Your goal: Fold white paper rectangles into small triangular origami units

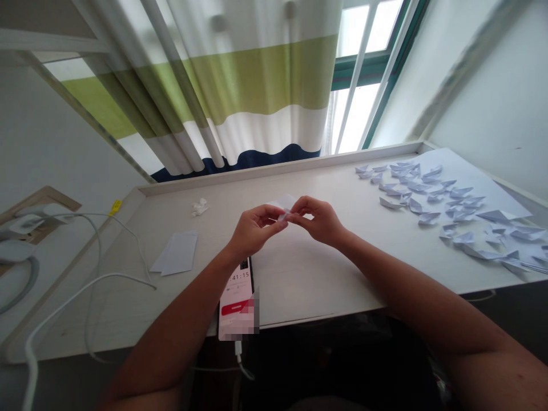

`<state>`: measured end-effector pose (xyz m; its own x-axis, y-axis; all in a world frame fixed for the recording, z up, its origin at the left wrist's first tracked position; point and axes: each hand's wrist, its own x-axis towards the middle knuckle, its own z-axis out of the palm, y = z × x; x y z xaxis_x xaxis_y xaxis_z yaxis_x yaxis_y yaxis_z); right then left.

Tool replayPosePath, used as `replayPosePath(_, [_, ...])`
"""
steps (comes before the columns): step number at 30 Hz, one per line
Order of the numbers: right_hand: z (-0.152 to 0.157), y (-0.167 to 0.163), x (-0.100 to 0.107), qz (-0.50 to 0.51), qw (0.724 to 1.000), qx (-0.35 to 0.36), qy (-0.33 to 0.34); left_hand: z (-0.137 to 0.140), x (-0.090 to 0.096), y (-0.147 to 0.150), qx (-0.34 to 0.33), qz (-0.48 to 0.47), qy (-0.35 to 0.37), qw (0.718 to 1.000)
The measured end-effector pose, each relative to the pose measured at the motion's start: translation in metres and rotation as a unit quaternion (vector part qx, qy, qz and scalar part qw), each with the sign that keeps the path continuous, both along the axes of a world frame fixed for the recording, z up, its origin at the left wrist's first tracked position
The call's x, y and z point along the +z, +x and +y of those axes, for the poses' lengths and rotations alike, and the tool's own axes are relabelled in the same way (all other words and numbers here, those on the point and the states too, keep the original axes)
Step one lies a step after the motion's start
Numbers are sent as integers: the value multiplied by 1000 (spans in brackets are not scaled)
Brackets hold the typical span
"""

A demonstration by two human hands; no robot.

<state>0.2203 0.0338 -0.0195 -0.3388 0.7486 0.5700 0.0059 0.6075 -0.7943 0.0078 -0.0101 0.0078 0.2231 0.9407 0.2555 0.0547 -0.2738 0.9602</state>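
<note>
A small piece of folded white paper (284, 202) is held above the middle of the table. My left hand (256, 228) pinches its left side between thumb and fingers. From the right, my right hand (317, 219) pinches the same paper, and the fingertips of both hands nearly meet. The fingers cover much of the paper, so its exact folds cannot be made out. Several folded white paper boats (417, 185) lie spread over the right side of the table, some of them on a large white sheet (460, 165).
Flat white paper slips (180, 254) lie at the left, with a crumpled bit of paper (199, 207) behind them. A phone (237, 308) with a plugged-in cable lies at the table's (299, 308) front edge. White cables (85, 279) loop over the left side. A curtain (240, 85) hangs behind.
</note>
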Motion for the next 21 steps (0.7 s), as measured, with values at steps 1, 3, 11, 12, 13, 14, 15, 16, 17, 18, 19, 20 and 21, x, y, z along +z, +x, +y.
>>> replayPosePath(1, [-1, -2, 0, 19, 999, -5, -31, 0, 0, 0, 5, 1, 0, 1000])
replayPosePath(3, [-2, -4, 0, 44, 995, 3, -84, 0, -1, 0, 8, 3, -1, 1000])
replayPosePath(11, [-6, -7, 2, 22, 989, 21, -144, -1, -1, 3, 29, -41, -26, 998])
replayPosePath(12, [-6, -7, 2, 17, 990, 12, -140, -1, -1, 4, 28, -41, -31, 998])
replayPosePath(13, [-7, -7, 2, 9, 991, 4, -136, -1, -1, 4, 30, -37, -35, 998])
replayPosePath(14, [-8, -7, 3, 0, 991, -3, -132, -2, -1, 4, 34, -31, -38, 998])
replayPosePath(15, [-8, -7, 3, -9, 992, -9, -129, -2, -2, 4, 39, -23, -40, 998])
replayPosePath(16, [-8, -7, 2, -17, 992, -13, -127, -2, -3, 4, 43, -15, -40, 998])
replayPosePath(17, [-8, -7, 2, -23, 992, -15, -126, -2, -4, 4, 43, -7, -40, 998])
replayPosePath(18, [-8, -7, 2, -26, 991, -16, -128, -2, -5, 3, 44, -1, -38, 998])
replayPosePath(19, [-8, -7, 2, -28, 991, -16, -131, -1, -5, 3, 43, 3, -35, 998])
replayPosePath(20, [-8, -7, 1, -27, 991, -16, -134, -1, -6, 3, 43, 6, -32, 999])
replayPosePath(21, [-8, -8, 1, -27, 990, -15, -136, -2, -7, 3, 47, 9, -29, 998])
